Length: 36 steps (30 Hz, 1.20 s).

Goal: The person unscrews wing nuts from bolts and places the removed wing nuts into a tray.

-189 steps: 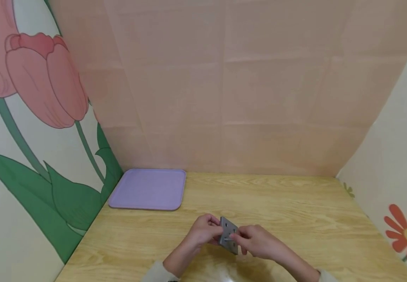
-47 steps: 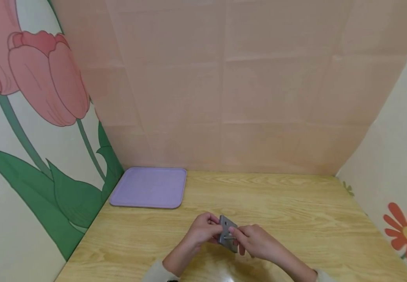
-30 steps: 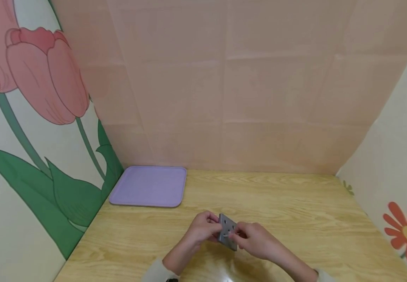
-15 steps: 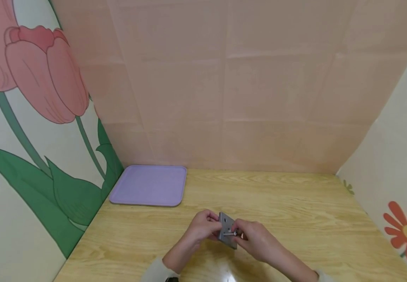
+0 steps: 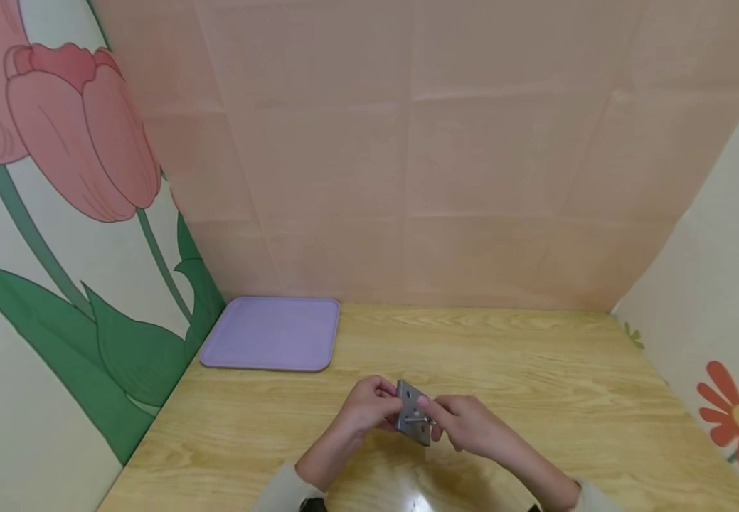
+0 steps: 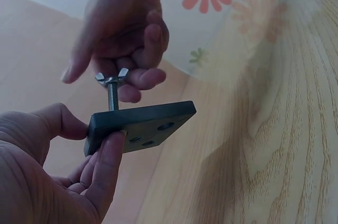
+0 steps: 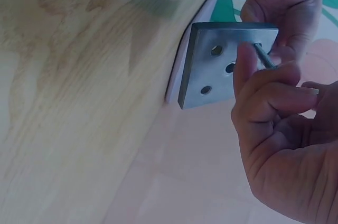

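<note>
A grey metal plate point(image 5: 412, 414) with several holes is held tilted above the table, gripped at one edge between the thumb and fingers of my left hand point(image 5: 366, 410). A silver wing bolt point(image 6: 112, 89) stands out from one of its holes, the threaded shank showing between plate and wings. My right hand point(image 5: 468, 425) is at the wing end: in the left wrist view its thumb is spread away from the wings, while loosely bent fingers lie right behind them. Whether those fingers touch the wings I cannot tell. In the right wrist view my right fingers partly cover the bolt and plate point(image 7: 206, 71).
A lilac tray point(image 5: 271, 334) lies at the back left of the wood-grain table point(image 5: 510, 355). Behind the table rises a creased pinkish backdrop point(image 5: 401, 156). Flower-painted walls stand at the left and right.
My right hand has shifted about the wing bolt several times. Half a second ago its thumb and fingers were bunched at the wings; now the thumb is spread off. My left hand keeps its grip.
</note>
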{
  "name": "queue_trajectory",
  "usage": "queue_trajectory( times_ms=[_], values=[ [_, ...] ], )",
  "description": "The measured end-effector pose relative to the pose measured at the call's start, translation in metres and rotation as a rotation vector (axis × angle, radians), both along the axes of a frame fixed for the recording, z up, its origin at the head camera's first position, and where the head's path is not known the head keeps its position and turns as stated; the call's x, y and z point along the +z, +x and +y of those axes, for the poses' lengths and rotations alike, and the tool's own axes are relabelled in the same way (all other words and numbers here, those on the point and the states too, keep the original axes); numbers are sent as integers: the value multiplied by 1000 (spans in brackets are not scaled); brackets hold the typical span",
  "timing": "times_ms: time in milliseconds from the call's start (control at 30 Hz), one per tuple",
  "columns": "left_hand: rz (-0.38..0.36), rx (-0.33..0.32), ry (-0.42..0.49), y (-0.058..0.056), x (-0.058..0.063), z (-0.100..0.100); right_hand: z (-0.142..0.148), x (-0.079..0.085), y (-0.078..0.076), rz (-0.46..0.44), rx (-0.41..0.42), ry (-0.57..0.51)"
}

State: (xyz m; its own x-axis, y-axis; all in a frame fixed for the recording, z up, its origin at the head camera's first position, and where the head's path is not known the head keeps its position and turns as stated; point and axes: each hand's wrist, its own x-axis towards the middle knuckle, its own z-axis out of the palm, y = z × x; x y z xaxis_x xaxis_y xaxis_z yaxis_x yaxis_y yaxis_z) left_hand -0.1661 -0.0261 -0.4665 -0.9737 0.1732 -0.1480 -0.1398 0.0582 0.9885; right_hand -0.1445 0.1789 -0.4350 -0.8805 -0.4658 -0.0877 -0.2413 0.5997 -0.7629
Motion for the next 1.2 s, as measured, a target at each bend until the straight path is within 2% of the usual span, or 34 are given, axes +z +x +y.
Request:
queue_trajectory(
  times_ms=[67, 167, 333, 533, 600, 667, 733, 900, 1033, 1133, 1200],
  values=[
    [3, 1, -2, 0, 0, 1, 0, -1, -2, -75, -2, -18],
    [6, 2, -6, 0, -2, 1, 1, -4, -2, -112, 13, -31],
    [1, 2, -9, 1, -2, 1, 0, -5, -1, -75, 38, -27],
    [-1, -2, -1, 0, -1, 0, -1, -4, 1, -112, 4, -35],
    [-1, -2, 0, 0, -1, 0, -1, -4, 1, -100, 2, -26],
    [1, -1, -2, 0, -1, -1, -1, -3, 1, -65, 9, -6],
    [1, -1, -3, 0, -1, -1, -1, -3, 1, 10, 24, 22],
    [8, -2, -10, 0, -1, -1, -3, -3, 4, 262, 69, 69],
    [7, -2, -9, -1, -2, -2, -6, -3, 7, 428, 83, 89],
    [6, -5, -2, -2, -1, -2, -7, -2, 9, 479, 71, 102],
    [5, -7, -1, -2, -1, -2, -7, -2, 9, 470, 55, 109]
  ],
)
